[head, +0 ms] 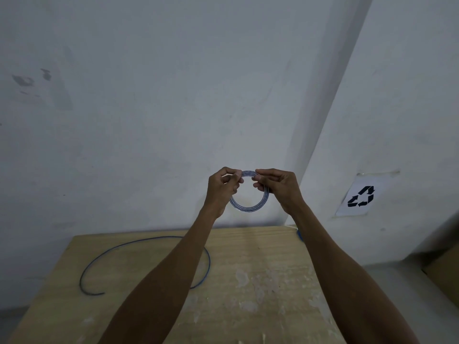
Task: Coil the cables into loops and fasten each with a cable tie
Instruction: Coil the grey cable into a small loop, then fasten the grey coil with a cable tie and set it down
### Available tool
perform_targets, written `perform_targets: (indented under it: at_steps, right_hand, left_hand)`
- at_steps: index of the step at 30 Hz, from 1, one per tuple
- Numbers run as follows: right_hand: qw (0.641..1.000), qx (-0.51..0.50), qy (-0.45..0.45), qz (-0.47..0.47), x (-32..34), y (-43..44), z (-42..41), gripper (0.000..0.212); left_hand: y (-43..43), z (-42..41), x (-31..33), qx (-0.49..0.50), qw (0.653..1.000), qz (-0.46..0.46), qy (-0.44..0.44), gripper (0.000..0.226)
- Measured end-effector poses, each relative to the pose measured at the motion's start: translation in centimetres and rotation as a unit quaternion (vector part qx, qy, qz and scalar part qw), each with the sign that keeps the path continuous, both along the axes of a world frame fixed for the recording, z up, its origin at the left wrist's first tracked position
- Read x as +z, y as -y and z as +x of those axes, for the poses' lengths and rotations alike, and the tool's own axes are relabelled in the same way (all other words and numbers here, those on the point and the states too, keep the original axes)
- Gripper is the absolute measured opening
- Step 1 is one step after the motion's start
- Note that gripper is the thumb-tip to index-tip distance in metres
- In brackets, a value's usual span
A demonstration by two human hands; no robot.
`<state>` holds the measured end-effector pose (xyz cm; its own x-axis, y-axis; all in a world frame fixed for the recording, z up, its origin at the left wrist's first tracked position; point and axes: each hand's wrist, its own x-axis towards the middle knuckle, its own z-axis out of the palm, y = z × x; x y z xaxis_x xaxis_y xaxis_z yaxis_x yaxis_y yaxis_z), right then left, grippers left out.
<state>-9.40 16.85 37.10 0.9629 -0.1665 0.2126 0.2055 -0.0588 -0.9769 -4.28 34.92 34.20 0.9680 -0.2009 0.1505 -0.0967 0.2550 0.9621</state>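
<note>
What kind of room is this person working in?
Probably a plain workroom or utility corner: a scuffed, paint-flecked light wooden table bearing a loose blue cable, a stained bare white wall, and a paper sheet with a black recycling symbol taped to the wall.

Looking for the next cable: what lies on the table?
One loose blue cable lies in an open curve on the wooden table. The left forearm hides part of it; anything under either forearm is unseen.

One coiled cable [248, 209], one loose cable [139, 242], two hands [221, 188] [282, 188]
</note>
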Motion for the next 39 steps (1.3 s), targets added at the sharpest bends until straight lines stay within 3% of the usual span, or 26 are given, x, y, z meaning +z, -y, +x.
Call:
perform_targets:
  at_steps: [6,17,23,26,32,36,39]
  right_hand:
    - [0.997,0.064,-0.032,0.001,-0.1,-0.1,-0.3,0.036]
    - [0.999,0.005,-0.014,0.037,-1.0,-0.5,-0.6,0.033]
    - [0.996,-0.006,-0.083,0.024,-5.2,0.2,-2.7,0.036]
    - [0.987,-0.042,-0.15,0.034,-10.2,1.1,-4.5,0.026]
    - [0.947,-0.118,-0.297,-0.01,-22.5,2.6,-10.9,0.02]
    - [0.888,-0.105,-0.391,-0.217,-30.5,2.0,-15.6,0.021]
    - [0.839,-0.075,-0.466,-0.273,-34.0,0.3,-18.2,0.035]
  left_hand:
    - [0.4,0.0,-0.4,0.057,0.998,-0.017,0.004,0.016]
    - [0.4,0.0,-1.2,0.093,0.994,-0.055,-0.013,0.012]
    - [1.2,-1.6,-6.4,0.106,0.99,-0.05,-0.078,0.013]
    - [1.9,-2.9,-10.1,0.107,0.987,-0.03,-0.117,0.011]
    - [3.5,-5.6,-17.5,0.086,0.974,-0.004,-0.209,0.008]
    - [4.4,-7.7,-21.3,0.068,0.967,0.027,-0.243,0.009]
    - [5.0,-9.2,-23.8,0.05,0.962,0.044,-0.264,0.011]
